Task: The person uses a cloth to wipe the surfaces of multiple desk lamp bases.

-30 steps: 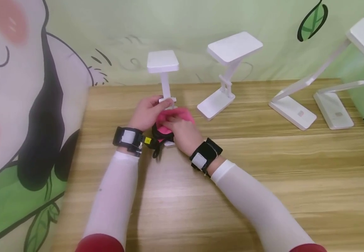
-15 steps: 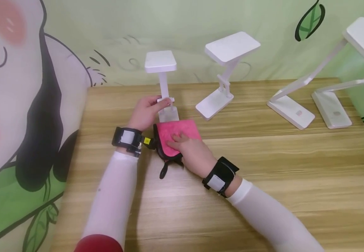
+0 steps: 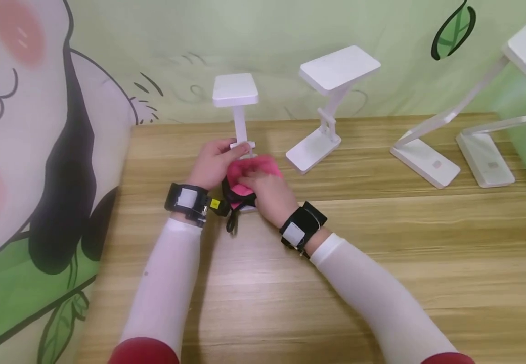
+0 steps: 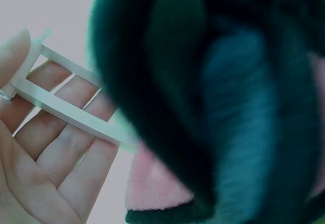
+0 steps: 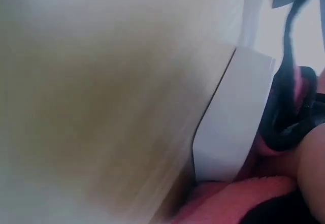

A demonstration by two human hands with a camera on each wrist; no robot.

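A white desk lamp (image 3: 235, 90) stands at the back left of the table, its square head up. My left hand (image 3: 210, 164) holds its stem at the joint, thumb in front; the left wrist view shows the fingers behind two thin struts (image 4: 76, 115). My right hand (image 3: 272, 197) holds a pink cleaning cloth (image 3: 265, 164) with black trim, bunched over the lamp's base. One side of the base (image 5: 231, 117) shows beside the cloth in the right wrist view. A black loop (image 3: 231, 222) hangs from the cloth's near side. The right fingertips are partly hidden in the folds.
A second white lamp (image 3: 313, 150) stands just right of the hands. Two more lamps, one with its base (image 3: 427, 164) nearer and the other's base (image 3: 486, 159) beside it, stand at the far right. A wall with a panda picture (image 3: 103, 96) borders the wooden table (image 3: 381, 242).
Half a second ago the cloth lay flatter and nearer me, baring part of the base. My right hand has since moved it forward and bunched it against the stem. The left hand keeps its hold.
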